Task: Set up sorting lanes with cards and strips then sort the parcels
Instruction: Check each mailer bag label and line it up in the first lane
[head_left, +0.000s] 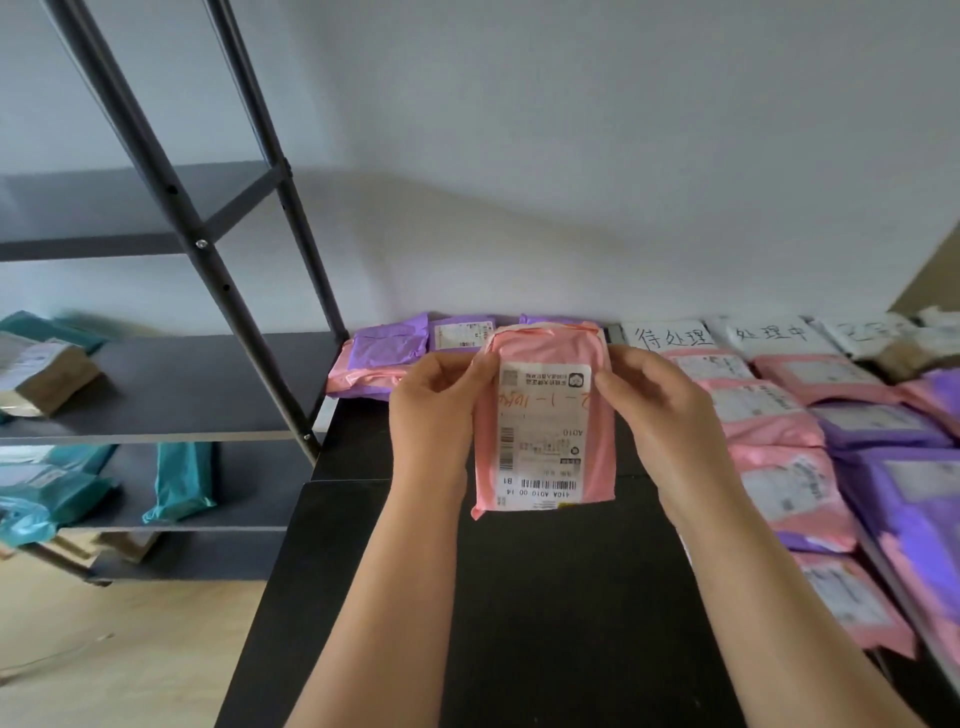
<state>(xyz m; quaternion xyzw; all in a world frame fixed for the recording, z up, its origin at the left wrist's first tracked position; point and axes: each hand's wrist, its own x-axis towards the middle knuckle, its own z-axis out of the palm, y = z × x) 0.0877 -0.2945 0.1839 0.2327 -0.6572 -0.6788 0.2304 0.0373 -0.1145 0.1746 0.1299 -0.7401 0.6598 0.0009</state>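
Observation:
I hold a pink parcel (545, 426) upright above the black table (545, 623), its white shipping label facing me upside down. My left hand (436, 410) grips its left edge and my right hand (654, 405) grips its right edge, thumbs on the front near the top. Behind it lies a small pile of purple and pink parcels (395, 353) at the table's far edge. To the right, white handwritten cards (667, 335) (769, 332) head rows of pink parcels (769, 410) and purple parcels (883, 421).
A dark metal shelf rack (208, 384) stands at the left, with teal parcels (182, 480) and a brown parcel (47, 379) on its shelves. A white wall rises behind the table. Wooden floor shows at the lower left.

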